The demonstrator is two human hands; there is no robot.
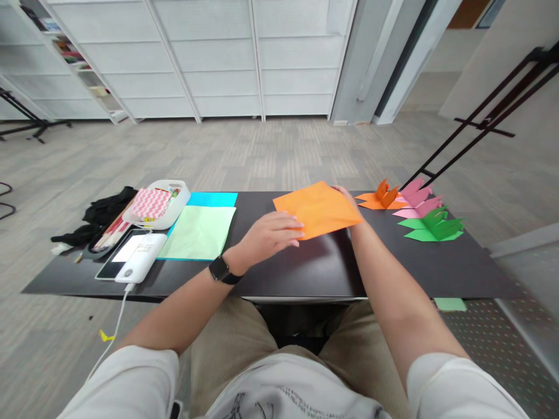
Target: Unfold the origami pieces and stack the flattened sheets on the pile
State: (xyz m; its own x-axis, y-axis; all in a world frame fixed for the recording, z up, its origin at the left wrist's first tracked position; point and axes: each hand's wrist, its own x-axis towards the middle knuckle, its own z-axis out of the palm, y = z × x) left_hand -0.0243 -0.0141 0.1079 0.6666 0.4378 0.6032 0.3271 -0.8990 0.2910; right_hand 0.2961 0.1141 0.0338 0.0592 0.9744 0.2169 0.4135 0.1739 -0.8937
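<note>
A sheet of orange paper [318, 210] is held tilted just above the dark table, in front of me. My left hand [277, 233] grips its near left edge, fingers lying over the top and the thumb mostly hidden. At the far right edge, my right hand [345, 196] holds the same sheet; most of its fingers are behind the paper. Folded paper figures stand to the right: an orange one [382, 196], a pink one [420, 198] and a green one [434, 226]. Left of my hands lies a pale green sheet [201, 231] over blue paper [213, 199].
On the table's [297, 273] left stand a white basket [179, 203] with a pink zigzag-patterned item, a tablet [114, 262], a white cabled device [142, 259] and black cloth [107, 206]. A black metal stand [471, 134] leans in at the right.
</note>
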